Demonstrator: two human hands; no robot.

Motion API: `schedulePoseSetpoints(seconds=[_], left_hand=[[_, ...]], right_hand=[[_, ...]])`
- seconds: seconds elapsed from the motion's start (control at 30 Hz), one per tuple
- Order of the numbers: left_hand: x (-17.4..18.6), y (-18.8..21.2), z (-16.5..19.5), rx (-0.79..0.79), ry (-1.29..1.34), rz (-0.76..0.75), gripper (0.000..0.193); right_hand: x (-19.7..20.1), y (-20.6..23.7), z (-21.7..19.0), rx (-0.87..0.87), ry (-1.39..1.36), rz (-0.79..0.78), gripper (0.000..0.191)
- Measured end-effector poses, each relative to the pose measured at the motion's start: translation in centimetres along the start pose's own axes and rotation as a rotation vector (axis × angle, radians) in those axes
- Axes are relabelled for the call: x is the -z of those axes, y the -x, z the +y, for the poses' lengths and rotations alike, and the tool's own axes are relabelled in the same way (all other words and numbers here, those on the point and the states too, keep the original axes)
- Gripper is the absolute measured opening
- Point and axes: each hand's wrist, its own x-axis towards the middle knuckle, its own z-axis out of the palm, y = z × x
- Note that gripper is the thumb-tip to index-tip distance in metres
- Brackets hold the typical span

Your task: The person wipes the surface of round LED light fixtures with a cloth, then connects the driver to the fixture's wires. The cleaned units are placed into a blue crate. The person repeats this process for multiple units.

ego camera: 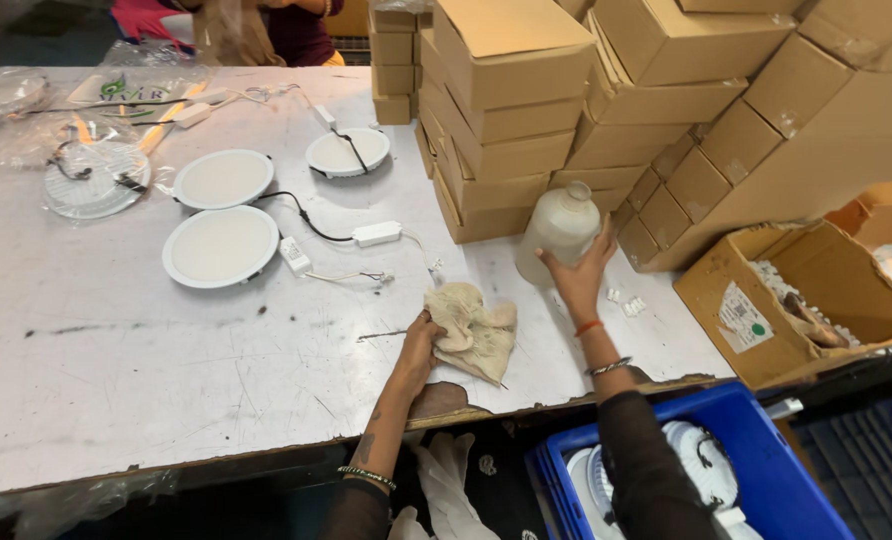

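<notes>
Above the blue crate [766,470], the left hand [421,345] pinches a crumpled cloth [476,330]; the right hand [578,275] grips a translucent bottle [561,228].

My left hand [418,345] on a soft, crumpled cloth rag [476,330], my right hand [578,275] on a cloudy matt plastic bottle [561,228], scuffed painted tabletop [166,370], plain brown cardboard boxes [511,110].

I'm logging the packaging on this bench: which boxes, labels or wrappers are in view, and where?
Stacked cardboard boxes: brown, rectangular, closed, along the table's far right.
Open cardboard carton: brown, right of the table edge.
Label: white rectangle with a green dot, on that carton's side.
Clear plastic wrappers: crumpled, far left, one with green print.
</notes>
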Motion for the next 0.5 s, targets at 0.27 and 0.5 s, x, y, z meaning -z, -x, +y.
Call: schedulePoseSetpoints(seconds=[0.27, 0.5], left_hand=[[0.4, -1.1, -3.2, -0.238, -0.326, 0.075, 0.055], [0.3, -2.6, -6.3, -0.214, -0.363, 0.033, 0.052]], right_hand=[[3.1, 9.0, 1.1, -0.244, -0.376, -0.123, 0.021], [12.9, 18.9, 6.8, -0.425, -0.107, 0.218, 0.012]])
